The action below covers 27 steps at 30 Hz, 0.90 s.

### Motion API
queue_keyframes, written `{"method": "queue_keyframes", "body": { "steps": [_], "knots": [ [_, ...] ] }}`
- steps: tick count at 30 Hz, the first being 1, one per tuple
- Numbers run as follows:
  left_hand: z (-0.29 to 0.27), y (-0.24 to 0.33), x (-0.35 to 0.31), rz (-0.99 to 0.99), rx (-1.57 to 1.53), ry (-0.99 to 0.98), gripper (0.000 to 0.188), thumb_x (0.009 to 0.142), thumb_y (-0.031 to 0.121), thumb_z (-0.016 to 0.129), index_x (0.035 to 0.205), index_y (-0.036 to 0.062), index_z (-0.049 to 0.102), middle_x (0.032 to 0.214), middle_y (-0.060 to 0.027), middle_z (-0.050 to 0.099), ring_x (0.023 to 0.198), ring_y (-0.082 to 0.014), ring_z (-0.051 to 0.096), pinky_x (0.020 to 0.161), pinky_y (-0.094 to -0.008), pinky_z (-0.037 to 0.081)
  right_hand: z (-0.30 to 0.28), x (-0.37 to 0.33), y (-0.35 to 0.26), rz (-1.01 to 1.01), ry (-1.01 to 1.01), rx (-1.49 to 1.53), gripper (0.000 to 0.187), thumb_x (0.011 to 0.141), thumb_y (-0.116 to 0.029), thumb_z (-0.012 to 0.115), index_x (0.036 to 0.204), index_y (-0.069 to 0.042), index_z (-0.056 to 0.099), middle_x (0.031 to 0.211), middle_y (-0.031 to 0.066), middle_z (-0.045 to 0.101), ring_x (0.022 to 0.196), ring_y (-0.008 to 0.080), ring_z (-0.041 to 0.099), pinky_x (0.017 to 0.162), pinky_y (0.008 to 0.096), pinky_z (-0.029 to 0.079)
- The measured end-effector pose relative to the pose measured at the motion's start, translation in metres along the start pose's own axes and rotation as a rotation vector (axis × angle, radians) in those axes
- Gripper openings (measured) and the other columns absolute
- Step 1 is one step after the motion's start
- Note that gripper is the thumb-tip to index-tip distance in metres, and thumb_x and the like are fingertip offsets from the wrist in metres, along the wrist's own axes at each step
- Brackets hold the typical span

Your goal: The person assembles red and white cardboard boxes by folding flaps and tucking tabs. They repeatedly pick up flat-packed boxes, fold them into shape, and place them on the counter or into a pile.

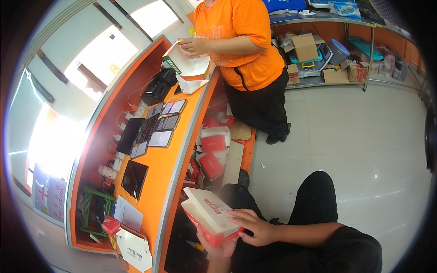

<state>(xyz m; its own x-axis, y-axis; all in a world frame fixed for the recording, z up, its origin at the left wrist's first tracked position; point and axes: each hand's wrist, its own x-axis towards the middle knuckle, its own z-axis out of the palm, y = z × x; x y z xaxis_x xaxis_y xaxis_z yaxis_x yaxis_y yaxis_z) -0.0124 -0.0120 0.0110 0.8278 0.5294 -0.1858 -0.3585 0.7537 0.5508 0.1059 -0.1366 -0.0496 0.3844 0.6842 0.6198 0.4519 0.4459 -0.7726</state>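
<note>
A red and white cardboard food box (205, 211) is held above my lap, its white lid raised at the far left side. My left hand (219, 248) grips the box from below, with the thumb up along its red side. At the near right corner, my right hand (255, 227) has its fingers on the lid and its thumb against the red side. What lies inside the box cannot be seen. Below the counter, beyond my hands, lie several red and white boxes (212, 164), some folded and some flattened.
An orange counter (157, 182) on the left carries several phones (160, 139), a black tablet (134, 179), a laptop and flat cardboard (134, 250). Ahead stands a person (248, 41) in orange, holding an open box (189, 66). A metal table (318, 19) stands behind.
</note>
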Motion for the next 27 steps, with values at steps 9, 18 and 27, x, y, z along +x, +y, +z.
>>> {"method": "queue_keyframes", "body": {
  "steps": [9,18,27],
  "knots": [
    [-0.013,-0.010,-0.004,-0.007,0.445,0.090,0.080,0.101,0.066,0.046,0.158,0.0134,0.027,0.156,-0.0125,0.042,0.139,-0.0352,0.047,0.109,-0.0591,0.043,-0.008,0.002,0.001,0.090,0.103,-0.222,0.091,0.084,-0.032,0.083,0.154,0.003,0.036,0.145,0.0274,0.047,0.132,0.0436,0.048,0.110,0.0499,0.039],
    [-0.008,0.034,0.008,0.383,1.012,0.039,0.054,0.111,0.027,0.043,0.157,0.0023,0.030,0.157,-0.0179,0.041,0.137,-0.0263,0.049,0.114,-0.0392,0.040,-0.008,-0.008,0.043,0.453,0.373,0.349,0.060,0.106,-0.028,0.060,0.152,0.005,0.041,0.128,0.0130,0.061,0.119,0.0192,0.059,0.103,0.0302,0.045],
    [-0.052,0.048,0.007,0.305,1.362,0.013,0.058,0.105,0.012,0.054,0.157,-0.0026,0.032,0.156,-0.0164,0.044,0.124,-0.0201,0.055,0.107,-0.0350,0.045,-0.012,-0.018,0.082,0.845,0.391,0.777,0.049,0.112,-0.043,0.040,0.137,-0.006,0.060,0.100,-0.0005,0.066,0.082,0.0075,0.058,0.072,0.0245,0.050]
  ]
}}
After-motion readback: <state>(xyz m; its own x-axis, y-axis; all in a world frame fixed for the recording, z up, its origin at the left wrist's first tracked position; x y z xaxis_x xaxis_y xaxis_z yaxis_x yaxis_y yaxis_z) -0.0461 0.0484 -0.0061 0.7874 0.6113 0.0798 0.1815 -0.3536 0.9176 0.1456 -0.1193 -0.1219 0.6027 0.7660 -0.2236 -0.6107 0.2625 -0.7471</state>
